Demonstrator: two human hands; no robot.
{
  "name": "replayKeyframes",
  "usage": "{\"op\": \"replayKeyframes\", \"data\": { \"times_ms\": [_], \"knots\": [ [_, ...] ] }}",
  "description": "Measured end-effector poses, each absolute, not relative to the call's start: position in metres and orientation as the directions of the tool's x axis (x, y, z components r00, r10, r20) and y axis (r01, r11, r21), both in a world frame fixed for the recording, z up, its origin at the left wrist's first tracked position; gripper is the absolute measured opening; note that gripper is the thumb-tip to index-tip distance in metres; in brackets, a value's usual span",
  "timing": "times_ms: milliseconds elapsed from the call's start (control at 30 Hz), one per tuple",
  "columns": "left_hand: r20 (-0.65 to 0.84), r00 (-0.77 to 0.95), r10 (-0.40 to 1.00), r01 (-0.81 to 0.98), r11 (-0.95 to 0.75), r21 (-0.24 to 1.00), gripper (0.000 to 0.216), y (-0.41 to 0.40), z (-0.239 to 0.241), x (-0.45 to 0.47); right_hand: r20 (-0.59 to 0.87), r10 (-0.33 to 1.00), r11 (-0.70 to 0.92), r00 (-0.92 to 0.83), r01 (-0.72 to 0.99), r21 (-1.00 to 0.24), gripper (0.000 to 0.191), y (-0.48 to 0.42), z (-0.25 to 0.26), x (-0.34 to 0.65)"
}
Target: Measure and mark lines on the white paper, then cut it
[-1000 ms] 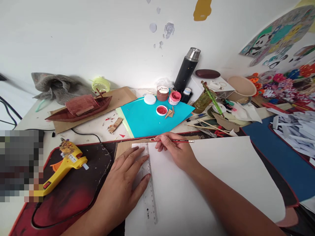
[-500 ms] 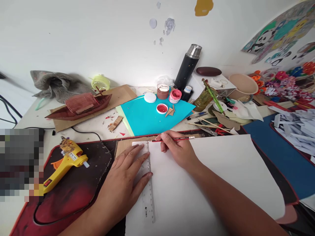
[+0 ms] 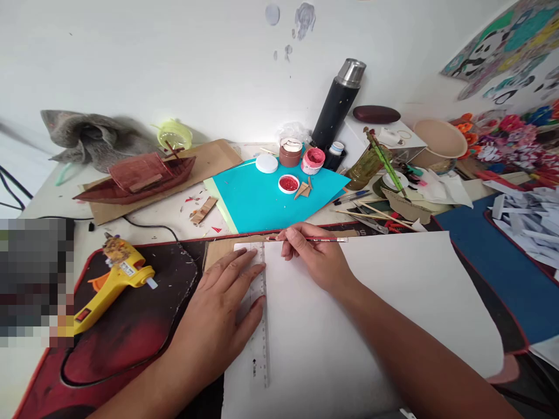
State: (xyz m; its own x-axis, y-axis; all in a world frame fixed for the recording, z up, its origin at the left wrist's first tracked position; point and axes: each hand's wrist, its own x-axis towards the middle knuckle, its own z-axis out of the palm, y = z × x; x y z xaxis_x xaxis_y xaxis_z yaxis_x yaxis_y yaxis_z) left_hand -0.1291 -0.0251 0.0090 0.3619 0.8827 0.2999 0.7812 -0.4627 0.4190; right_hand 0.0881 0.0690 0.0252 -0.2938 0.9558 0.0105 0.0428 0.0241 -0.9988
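My left hand [image 3: 218, 323] lies flat with fingers spread, pressing a clear plastic ruler [image 3: 259, 331] onto a large white sheet of paper [image 3: 393, 302]. The ruler runs away from me along the sheet's left side. My right hand [image 3: 317, 256] is closed in a pinch on a red pencil [image 3: 325, 239], which lies almost level near the sheet's far edge, its tip close to the top of the ruler. The sheet rests on a dark red and black mat [image 3: 131, 326].
A yellow glue gun [image 3: 111, 285] lies on the mat at left. Behind are a brown model boat [image 3: 135, 180] on cardboard, a turquoise sheet [image 3: 257, 203] with paint pots [image 3: 312, 160], a black flask [image 3: 338, 102], tools, a bowl [image 3: 439, 139] and white paper strips [image 3: 528, 224] at right.
Both hands keep their hold on ruler and pencil. The view has tipped down a little, so everything sits slightly higher in the picture; the pencil stays near the sheet's far edge.
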Motion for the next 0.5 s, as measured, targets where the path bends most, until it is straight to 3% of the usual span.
{"op": "replayKeyframes", "data": {
  "times_ms": [500],
  "knots": [
    [0.287, 0.370, 0.884, 0.783, -0.463, 0.415, 0.040, -0.0249, 0.0102, -0.1292, -0.007, 0.963, 0.007, -0.268, 0.050, -0.999, 0.051, 0.0697, 0.0254, 0.0886]
  ]
}}
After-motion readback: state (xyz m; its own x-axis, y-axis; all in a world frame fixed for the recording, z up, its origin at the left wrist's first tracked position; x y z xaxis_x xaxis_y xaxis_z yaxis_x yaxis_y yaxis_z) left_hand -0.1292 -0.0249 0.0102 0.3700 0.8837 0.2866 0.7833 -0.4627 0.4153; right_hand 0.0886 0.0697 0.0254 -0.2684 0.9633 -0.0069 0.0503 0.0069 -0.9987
